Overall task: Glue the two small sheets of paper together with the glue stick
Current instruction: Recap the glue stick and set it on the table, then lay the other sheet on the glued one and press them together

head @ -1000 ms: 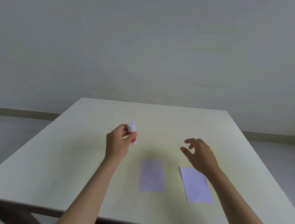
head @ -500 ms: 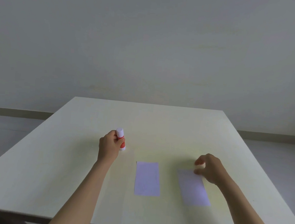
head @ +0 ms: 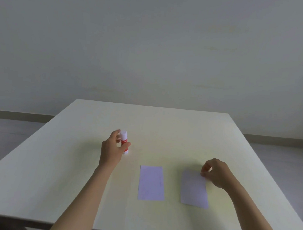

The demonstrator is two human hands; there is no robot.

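Nearest the front edge of the table point(head: 32, 187), two small lilac sheets are lying flat side by side, apart from each other: the left sheet point(head: 151, 183) sitting untouched toward the middle, the right sheet point(head: 194, 189) just beyond it toward the right edge. The right hand point(head: 217, 172) is curling down over that right sheet's far right corner, thumb and forefinger nearly closed as if pinching the corner; whether the paper is truly caught between them, I cannot tell. That looks like a bid to lift or steady it for gluing. Further back, toward the table's centre, the left hand point(head: 112, 150) is wrapping loosely around the glue stick point(head: 124, 143), thumb on one side and fingers on the other, holding it upright with its base at or just above the surface. The white cap is looking like it's on, so uncapping is probably coming before any glue goes down.
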